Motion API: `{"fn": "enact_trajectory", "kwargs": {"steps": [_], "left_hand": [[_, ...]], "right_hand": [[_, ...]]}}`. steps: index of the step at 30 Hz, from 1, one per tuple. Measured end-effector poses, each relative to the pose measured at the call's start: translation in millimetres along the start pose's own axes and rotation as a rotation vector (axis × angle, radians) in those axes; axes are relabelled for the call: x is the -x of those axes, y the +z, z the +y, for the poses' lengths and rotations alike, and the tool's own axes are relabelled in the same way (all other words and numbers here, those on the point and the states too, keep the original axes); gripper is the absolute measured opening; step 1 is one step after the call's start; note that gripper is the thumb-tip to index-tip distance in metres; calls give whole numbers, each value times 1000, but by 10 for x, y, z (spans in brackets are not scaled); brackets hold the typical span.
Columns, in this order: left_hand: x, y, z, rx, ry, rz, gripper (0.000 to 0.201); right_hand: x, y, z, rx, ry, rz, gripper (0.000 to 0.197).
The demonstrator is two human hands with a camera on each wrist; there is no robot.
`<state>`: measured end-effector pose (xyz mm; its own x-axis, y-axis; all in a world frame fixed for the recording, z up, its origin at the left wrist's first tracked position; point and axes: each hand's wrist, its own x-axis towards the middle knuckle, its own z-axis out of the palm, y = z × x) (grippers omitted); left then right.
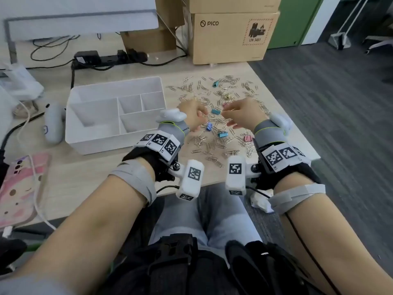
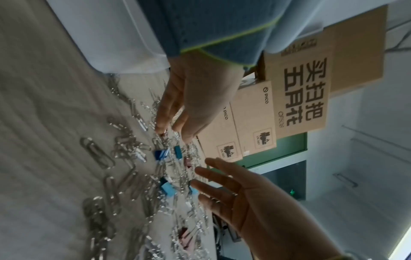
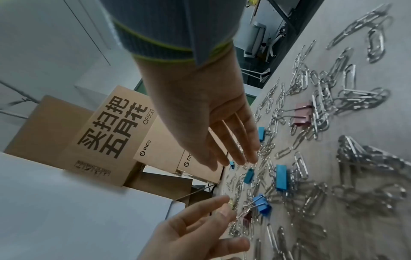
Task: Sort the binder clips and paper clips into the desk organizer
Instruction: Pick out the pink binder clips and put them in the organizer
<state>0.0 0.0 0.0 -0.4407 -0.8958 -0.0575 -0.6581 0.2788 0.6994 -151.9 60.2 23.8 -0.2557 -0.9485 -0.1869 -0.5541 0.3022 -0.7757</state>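
Silver paper clips [image 1: 204,143] and several coloured binder clips lie scattered on the desk, right of the white desk organizer [image 1: 114,143], whose compartments look bare. My left hand [image 1: 202,116] reaches into the pile with fairly straight fingers [image 2: 160,126], whose tips touch clips near a blue binder clip [image 2: 160,154]. My right hand [image 1: 228,116] hovers opposite it, fingers [image 3: 235,158] straight and spread, and holds nothing. A teal binder clip [image 1: 215,111] lies between the hands. A blue one [image 1: 209,126], another teal one [image 1: 222,134] and a pink one [image 1: 247,138] lie nearer me.
Cardboard boxes [image 1: 231,37] stand at the desk's far edge, with a power strip [image 1: 106,58] and cables to their left. A white controller [image 1: 53,124] lies left of the organizer and a pink-cased phone [image 1: 19,188] at the near left. The desk ends just right of the clips.
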Motion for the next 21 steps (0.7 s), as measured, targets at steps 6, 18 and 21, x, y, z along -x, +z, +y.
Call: {"fn": "enact_trajectory", "kwargs": {"steps": [6,18,21], "left_hand": [[-81,156,72,-143,-47,117,15],[-286,145,159,240,29,161,6],[-332,103,285,375,100,148,8]], "right_hand": [[-64,-29,135,-67,-53,33,18],[-314,-73,233,-388,47,1,31],[-375,-68,175,-565,113,-87,34]]}}
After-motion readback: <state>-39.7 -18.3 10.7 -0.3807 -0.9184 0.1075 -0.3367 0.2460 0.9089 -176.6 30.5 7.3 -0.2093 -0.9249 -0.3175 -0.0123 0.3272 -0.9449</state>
